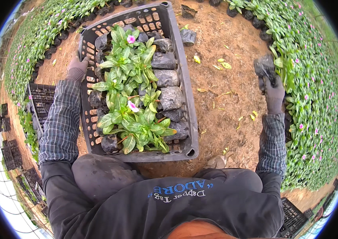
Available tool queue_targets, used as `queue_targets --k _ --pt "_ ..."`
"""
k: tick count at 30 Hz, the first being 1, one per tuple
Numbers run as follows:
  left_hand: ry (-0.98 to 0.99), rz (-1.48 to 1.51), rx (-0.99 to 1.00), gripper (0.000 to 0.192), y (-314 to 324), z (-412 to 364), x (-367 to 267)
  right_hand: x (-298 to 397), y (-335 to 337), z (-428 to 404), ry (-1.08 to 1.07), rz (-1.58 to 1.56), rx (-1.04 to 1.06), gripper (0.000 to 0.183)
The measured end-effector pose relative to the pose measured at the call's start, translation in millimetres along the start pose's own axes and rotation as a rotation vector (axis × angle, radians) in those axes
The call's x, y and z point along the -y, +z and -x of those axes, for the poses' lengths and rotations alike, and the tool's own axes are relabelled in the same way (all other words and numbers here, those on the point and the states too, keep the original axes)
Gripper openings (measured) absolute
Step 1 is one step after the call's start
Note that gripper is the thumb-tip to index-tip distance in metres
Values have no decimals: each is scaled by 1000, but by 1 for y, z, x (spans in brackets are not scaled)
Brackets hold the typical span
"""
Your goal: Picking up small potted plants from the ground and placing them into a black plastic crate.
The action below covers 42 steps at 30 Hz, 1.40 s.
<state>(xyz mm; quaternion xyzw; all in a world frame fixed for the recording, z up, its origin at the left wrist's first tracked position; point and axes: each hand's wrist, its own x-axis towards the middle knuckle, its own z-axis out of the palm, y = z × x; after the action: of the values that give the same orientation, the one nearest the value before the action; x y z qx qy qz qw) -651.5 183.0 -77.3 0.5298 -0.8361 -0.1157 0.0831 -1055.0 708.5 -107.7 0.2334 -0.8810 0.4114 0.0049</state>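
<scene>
A black plastic crate (pixel 183 89) stands on the soil before my knees, slightly tilted in view. Inside it, several flowering seedlings (pixel 139 74) in black plastic grow bags lie on their sides along both long walls, leaves towards the middle. My gloved left hand (pixel 78 66) grips the crate's left wall near its far end. On the right, my gloved right hand (pixel 273 91) holds a black grow bag (pixel 265 66) at the edge of the plant bed. Leaves beside that bag overlap the bed, so I cannot tell whether its plant is among them.
Dense beds of pink-flowered plants (pixel 315 104) curve along the right and the far left (pixel 28 59). A loose grow bag (pixel 188 37) lies beyond the crate's right wall, with another black bag (pixel 188 12) farther off. More crates (pixel 42 98) stand at left, one (pixel 291 218) behind at right.
</scene>
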Motion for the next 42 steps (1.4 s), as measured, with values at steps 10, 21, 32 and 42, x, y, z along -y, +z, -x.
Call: queue_targets --k 10,21,32,42 --pt "-107 79 50 62 -14 15 -23 340 158 -63 -1216 947 490 35" --pt "116 74 81 63 9 -18 13 271 230 -50 -838 597 522 13" --pt "-41 258 79 61 12 -23 28 -30 4 -53 301 421 137 34" --pt "-52 -256 35 63 -3 -15 19 -228 -9 -107 405 704 102 64"
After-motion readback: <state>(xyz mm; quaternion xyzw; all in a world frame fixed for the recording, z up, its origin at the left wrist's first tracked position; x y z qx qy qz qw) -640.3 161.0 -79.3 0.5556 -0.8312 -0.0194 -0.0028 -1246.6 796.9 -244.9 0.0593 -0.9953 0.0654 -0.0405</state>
